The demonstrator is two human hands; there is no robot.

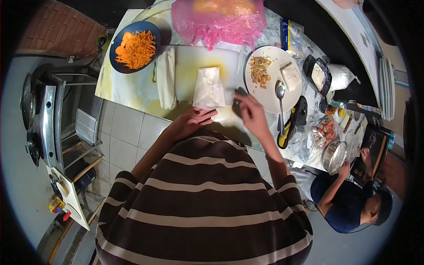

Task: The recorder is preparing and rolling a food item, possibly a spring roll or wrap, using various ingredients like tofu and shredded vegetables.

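Note:
A pale folded wrapper (209, 87), its sides turned inward, lies on the white cutting board (185, 73) before me. At its near end rests my left hand (198, 120), fingers spread and seemingly touching the edge. My right hand (250, 111), partly blurred, is raised between the board and a white plate (268, 102), with nothing visible in it. That plate bears a chopped brown filling (260, 71), a metal spoon (280, 89) and a small folded packet (291, 77). Along the board's left side lies a long rolled cloth-like stack (166, 79), perhaps wrapper sheets.
A dark blue plate (114, 61) of shredded carrot (139, 49) stands at the far left, a pink plastic bag (218, 23) at the back. Rightward are a black tray (319, 74), a yellow-and-black item (291, 126) and a sieve (334, 157) near another person (344, 205).

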